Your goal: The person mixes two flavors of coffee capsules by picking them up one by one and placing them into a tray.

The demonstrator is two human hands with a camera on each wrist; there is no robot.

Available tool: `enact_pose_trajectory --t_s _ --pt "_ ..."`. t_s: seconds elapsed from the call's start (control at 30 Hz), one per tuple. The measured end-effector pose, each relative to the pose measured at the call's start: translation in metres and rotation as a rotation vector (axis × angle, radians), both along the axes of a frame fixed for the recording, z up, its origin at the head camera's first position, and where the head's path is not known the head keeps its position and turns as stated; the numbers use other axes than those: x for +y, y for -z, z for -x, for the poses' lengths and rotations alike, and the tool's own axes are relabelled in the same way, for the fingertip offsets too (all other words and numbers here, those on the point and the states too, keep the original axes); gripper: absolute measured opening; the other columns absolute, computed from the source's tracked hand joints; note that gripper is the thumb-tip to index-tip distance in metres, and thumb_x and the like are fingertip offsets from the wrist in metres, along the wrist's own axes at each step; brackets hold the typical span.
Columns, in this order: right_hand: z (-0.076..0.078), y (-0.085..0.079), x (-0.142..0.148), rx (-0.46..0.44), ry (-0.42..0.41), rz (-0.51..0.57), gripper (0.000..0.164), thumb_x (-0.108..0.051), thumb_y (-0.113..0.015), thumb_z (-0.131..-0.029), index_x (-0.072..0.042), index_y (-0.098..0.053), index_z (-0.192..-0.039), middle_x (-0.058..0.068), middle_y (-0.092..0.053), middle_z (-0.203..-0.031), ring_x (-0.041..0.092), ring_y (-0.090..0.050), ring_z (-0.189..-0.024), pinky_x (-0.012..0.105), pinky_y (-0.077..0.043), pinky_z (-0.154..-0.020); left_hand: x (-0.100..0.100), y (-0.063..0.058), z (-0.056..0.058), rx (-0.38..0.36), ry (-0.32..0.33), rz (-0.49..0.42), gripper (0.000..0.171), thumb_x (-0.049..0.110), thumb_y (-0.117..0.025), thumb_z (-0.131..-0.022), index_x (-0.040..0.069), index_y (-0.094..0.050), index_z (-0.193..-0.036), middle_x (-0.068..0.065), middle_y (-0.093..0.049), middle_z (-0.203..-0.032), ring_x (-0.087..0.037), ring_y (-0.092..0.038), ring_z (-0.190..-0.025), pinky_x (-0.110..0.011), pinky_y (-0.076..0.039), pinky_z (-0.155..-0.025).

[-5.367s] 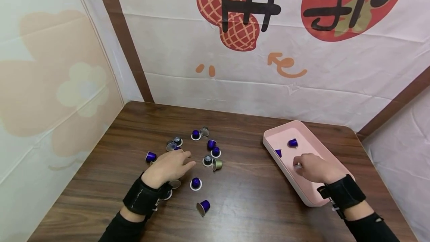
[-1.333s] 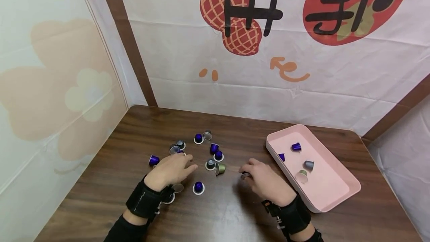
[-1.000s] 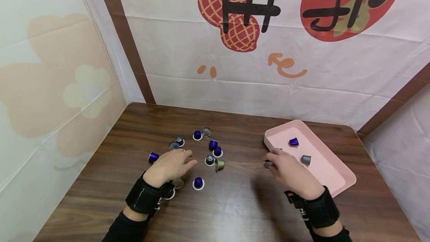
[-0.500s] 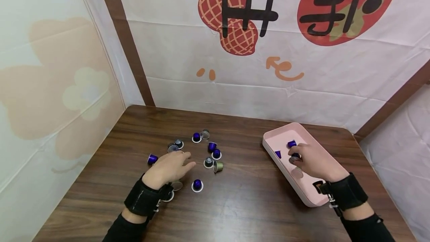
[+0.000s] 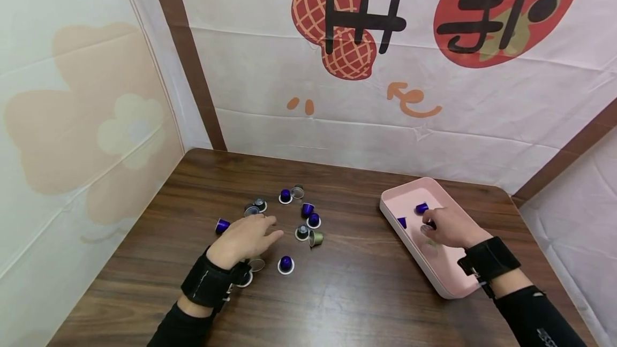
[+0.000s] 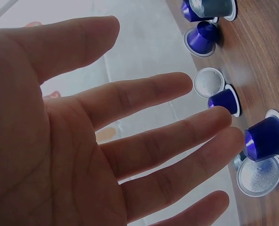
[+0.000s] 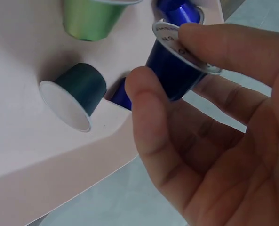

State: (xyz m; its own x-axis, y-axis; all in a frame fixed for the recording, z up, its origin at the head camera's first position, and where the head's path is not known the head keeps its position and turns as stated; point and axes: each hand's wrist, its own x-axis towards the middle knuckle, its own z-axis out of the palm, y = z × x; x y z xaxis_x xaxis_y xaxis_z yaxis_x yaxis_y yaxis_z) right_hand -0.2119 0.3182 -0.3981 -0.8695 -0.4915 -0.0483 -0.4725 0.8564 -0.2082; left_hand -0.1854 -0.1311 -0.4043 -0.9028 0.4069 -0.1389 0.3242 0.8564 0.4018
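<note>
Head view: holding right hand [image 5: 451, 227] over pink tray [image 5: 455, 273] at right, left hand [image 5: 243, 235] beside loose capsules [image 5: 307, 209] at left. Left wrist: stretching fingers [image 6: 134, 95] straight, gripping nothing. Right wrist: pinching dark blue capsule [image 7: 173, 70]; best lowered gently, clear of teal capsule [image 7: 86, 88], before letting go

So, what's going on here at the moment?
A person is handling small capsules with bare hands. The right hand pinches a dark blue capsule by thumb and finger over the pink tray. Lying in the tray are two blue capsules, a green capsule and a dark teal capsule. The left hand holds nothing, its fingers spread near more capsules scattered on the wooden table.
</note>
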Motion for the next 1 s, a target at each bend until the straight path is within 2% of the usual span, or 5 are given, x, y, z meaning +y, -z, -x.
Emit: enact_pose_trajectory --t_s 0.27,0.43,0.57,0.87,1.0 --pt "0.003 0.003 0.001 -0.013 0.000 -0.002 0.006 -0.007 -0.071 -0.082 -0.005 -0.065 -0.082 -0.003 -0.056 -0.071 0.010 -0.045 -0.061 0.026 -0.038 -0.057 0.000 0.003 0.000 -0.032 -0.007 0.013 0.047 0.034 -0.051 -0.098 0.000 -0.054 -0.130 -0.020 -0.055 -0.128 -0.035 -0.049 -0.120 -0.050 -0.040 -0.097" --pt "0.003 0.002 0.003 -0.008 -0.015 -0.030 0.014 -0.002 -0.073 -0.076 0.002 -0.066 -0.088 0.008 -0.063 -0.080 0.021 -0.058 -0.073 0.037 -0.048 -0.066 0.001 0.005 0.000 -0.031 -0.013 0.008 0.047 0.034 -0.051 -0.098 0.001 -0.054 -0.131 -0.020 -0.055 -0.128 -0.035 -0.049 -0.120 -0.051 -0.040 -0.096" --pt "0.004 -0.001 0.003 0.002 -0.025 -0.026 0.019 0.001 -0.072 -0.075 0.005 -0.065 -0.092 0.013 -0.064 -0.084 0.029 -0.061 -0.080 0.042 -0.050 -0.070 0.000 0.005 0.000 -0.035 -0.015 -0.001 0.047 0.034 -0.051 -0.098 0.000 -0.054 -0.131 -0.020 -0.054 -0.128 -0.036 -0.049 -0.120 -0.051 -0.039 -0.096" --pt "-0.006 -0.017 -0.016 0.070 -0.012 0.015 0.022 -0.003 -0.074 -0.078 0.002 -0.066 -0.098 0.012 -0.066 -0.092 0.027 -0.062 -0.086 0.041 -0.051 -0.074 0.000 0.003 0.000 -0.034 -0.011 -0.004 0.046 0.033 -0.051 -0.098 0.000 -0.054 -0.130 -0.020 -0.055 -0.127 -0.036 -0.049 -0.120 -0.051 -0.040 -0.096" --pt "-0.019 -0.028 -0.031 0.071 0.032 0.072 0.018 -0.008 -0.072 -0.082 -0.004 -0.067 -0.099 0.007 -0.067 -0.095 0.014 -0.062 -0.075 0.036 -0.051 -0.070 0.001 0.003 0.002 -0.019 -0.005 0.003 0.046 0.033 -0.051 -0.098 0.000 -0.055 -0.129 -0.020 -0.055 -0.127 -0.036 -0.049 -0.119 -0.051 -0.040 -0.095"
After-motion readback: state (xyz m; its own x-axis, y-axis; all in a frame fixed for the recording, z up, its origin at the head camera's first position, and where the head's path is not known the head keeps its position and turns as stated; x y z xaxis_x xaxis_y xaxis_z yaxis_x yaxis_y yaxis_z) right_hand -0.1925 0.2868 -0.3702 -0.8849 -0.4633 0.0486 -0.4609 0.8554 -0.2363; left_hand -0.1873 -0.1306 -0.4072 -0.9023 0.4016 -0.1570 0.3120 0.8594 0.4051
